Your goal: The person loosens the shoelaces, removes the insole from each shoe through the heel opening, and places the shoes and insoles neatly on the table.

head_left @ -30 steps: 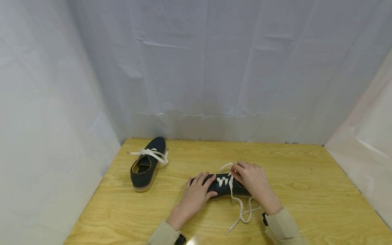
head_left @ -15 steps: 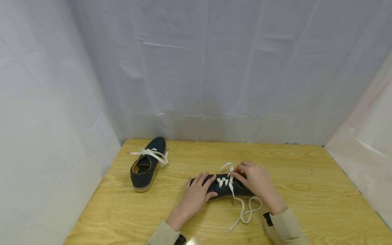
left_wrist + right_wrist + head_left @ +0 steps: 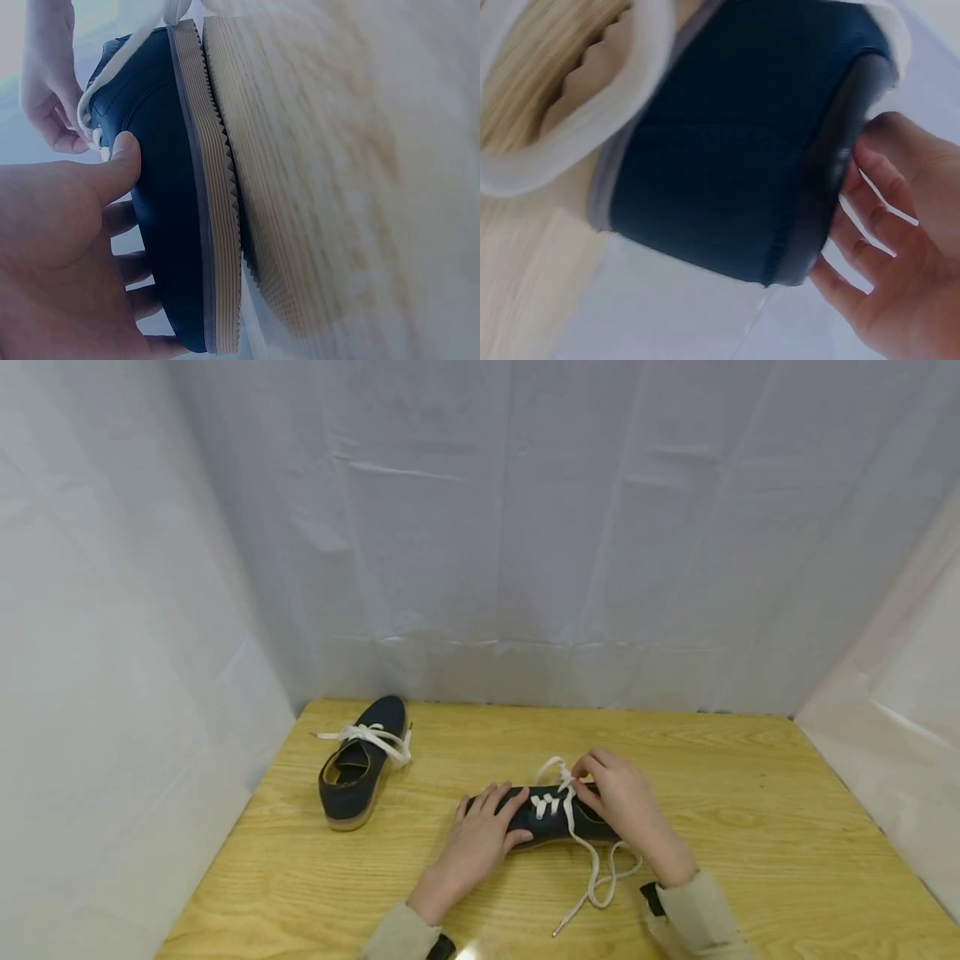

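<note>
A dark navy shoe (image 3: pixel 555 832) with white laces stands on the table, toe to the left. My left hand (image 3: pixel 480 842) grips its toe; in the left wrist view the thumb (image 3: pixel 124 159) presses the side and the fingers reach round the far side. At the shoe's throat my right hand (image 3: pixel 621 793) pinches the white shoelace (image 3: pixel 572 818) by the knotted part above the tongue. One long lace end trails onto the table in front. In the right wrist view the shoe's heel (image 3: pixel 712 180) is near my fingers, which hide their pinch point.
A second navy shoe (image 3: pixel 354 800) stands at the back left, its white lace (image 3: pixel 375 733) tied in a bow. The wooden table (image 3: pixel 750 810) meets pale sheeting (image 3: pixel 495 568) at the back and sides.
My right hand has shifted slightly, and the lace at the throat is lifted a little with the knotted part more visible. The left hand stays on the toe.
</note>
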The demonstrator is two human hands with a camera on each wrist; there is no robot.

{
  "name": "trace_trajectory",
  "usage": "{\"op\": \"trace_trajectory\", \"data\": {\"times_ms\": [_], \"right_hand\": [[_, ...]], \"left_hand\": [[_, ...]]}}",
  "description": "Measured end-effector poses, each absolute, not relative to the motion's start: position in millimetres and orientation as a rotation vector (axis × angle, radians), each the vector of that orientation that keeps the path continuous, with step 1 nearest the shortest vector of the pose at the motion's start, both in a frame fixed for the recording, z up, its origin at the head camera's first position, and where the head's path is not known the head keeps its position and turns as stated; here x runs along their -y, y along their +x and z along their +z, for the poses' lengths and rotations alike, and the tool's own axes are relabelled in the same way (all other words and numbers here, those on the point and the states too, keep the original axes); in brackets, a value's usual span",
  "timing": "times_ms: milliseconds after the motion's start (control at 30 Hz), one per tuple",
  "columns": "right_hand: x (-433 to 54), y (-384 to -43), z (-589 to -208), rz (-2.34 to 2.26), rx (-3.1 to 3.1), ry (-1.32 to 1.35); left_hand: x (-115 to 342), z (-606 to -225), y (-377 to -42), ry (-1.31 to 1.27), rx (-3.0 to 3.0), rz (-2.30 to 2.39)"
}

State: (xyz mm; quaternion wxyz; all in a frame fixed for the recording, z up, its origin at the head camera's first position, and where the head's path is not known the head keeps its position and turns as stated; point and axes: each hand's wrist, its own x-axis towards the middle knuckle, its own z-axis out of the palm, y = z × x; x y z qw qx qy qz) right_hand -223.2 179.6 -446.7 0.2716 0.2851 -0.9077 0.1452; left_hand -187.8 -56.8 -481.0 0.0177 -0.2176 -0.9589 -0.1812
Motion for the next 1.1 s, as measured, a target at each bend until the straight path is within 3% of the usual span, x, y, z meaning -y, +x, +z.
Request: {"op": "trace_trajectory", "data": {"times_ms": [400, 767, 1100], "right_hand": [[-182, -222, -446, 0.449, 2.623, 0.638], [-177, -223, -444, 0.623, 2.581, 0.689], [-185, -231, -453, 0.335, 2.313, 0.706]], "left_hand": [[57, -479, -187, -0.679, 2.984, -0.583], [61, -482, -191, -0.711, 2.958, -0.588], [61, -480, -191, -0.729, 2.960, -0.618]]}}
